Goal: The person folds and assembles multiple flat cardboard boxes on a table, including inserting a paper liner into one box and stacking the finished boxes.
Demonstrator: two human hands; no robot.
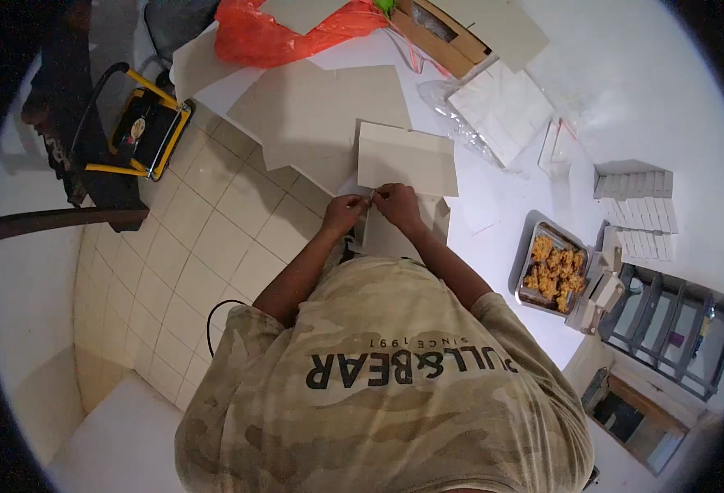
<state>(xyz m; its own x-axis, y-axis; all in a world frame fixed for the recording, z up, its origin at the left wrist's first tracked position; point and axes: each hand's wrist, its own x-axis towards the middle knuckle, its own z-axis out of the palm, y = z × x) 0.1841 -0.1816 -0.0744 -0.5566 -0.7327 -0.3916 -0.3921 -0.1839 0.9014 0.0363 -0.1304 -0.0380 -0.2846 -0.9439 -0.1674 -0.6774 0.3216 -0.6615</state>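
Observation:
In front of my body, at the near edge of the white table, lies a partly folded light-grey cardboard box (409, 160); its large flap stretches away from me. My left hand (345, 215) pinches the box at its left side, close to the fold. Right beside it, my right hand (397, 204) has its fingers closed on the same corner, and the fingertips of both hands nearly meet. The nearer part of the box sits under my right forearm, partly hidden. Flat cardboard blanks (321, 111) lie spread beyond and to the left.
A metal tray (519, 275) of fried food (555, 271) stands at the right, beside small cartons and stacked folded boxes (637, 201). At the back are a red plastic bag (267, 41), a brown carton (452, 41) and white sheets (501, 111). A yellow-and-black folding frame (144, 131) stands left.

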